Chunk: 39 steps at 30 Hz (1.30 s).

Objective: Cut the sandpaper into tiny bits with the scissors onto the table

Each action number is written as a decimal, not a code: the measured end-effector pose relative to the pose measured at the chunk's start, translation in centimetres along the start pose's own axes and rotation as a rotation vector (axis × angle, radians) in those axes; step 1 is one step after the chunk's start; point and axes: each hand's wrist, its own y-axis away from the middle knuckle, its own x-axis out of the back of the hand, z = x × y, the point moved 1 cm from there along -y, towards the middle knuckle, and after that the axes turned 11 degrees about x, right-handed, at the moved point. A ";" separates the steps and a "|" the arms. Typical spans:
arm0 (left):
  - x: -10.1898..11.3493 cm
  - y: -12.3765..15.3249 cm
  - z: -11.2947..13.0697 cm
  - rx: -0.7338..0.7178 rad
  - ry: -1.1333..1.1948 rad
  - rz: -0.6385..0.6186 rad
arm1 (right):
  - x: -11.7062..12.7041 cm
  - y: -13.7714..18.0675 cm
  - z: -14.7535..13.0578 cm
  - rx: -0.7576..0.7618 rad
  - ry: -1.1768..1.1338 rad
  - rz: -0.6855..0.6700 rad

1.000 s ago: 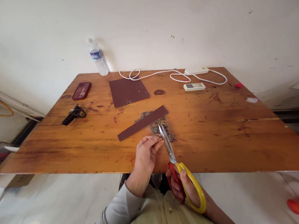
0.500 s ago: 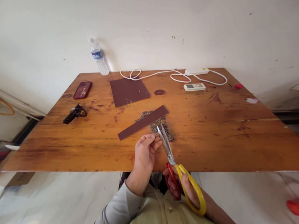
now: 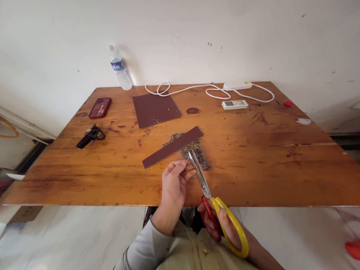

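Note:
My right hand (image 3: pixel 223 224) grips a pair of scissors (image 3: pixel 203 184) by its red and yellow handles, blades pointing away from me and slightly apart. Just left of the blades, my left hand (image 3: pixel 174 182) is closed in a pinch at the fingertips. What it pinches is too small to make out. Beyond the hands lies a heap of small dark clippings (image 3: pixel 195 154) on the wooden table (image 3: pixel 269 158). A narrow dark brown strip (image 3: pixel 171 147) rests slantwise across the heap.
A dark brown sheet (image 3: pixel 156 109) with a few crumbs lies farther back. To its left are a phone (image 3: pixel 100 108), a black clamp-like item (image 3: pixel 90 136) and a water bottle (image 3: pixel 120 69). Toward the right are a remote control (image 3: pixel 235 104) and a white power strip (image 3: pixel 237 86) with its cord.
The scissors' blades have come a little closer together, and the handles have drawn in slightly. My left hand stays in nearly the same place.

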 end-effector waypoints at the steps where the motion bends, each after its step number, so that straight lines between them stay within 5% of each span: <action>1: 0.0 0.0 0.0 -0.008 -0.004 -0.002 | 0.1 0.0 -0.3 0.010 0.010 -0.028; 17: -0.1 -0.1 0.3 -0.007 -0.105 -0.027 | -0.4 -0.2 -1.2 -0.028 0.024 0.050; 27: -0.2 -0.1 0.2 -0.080 -0.125 -0.021 | 0.9 0.5 -0.6 0.122 0.190 -0.036; 39: -0.2 0.0 0.1 -0.064 -0.105 -0.036 | -0.2 0.0 -2.0 -0.010 0.147 -0.022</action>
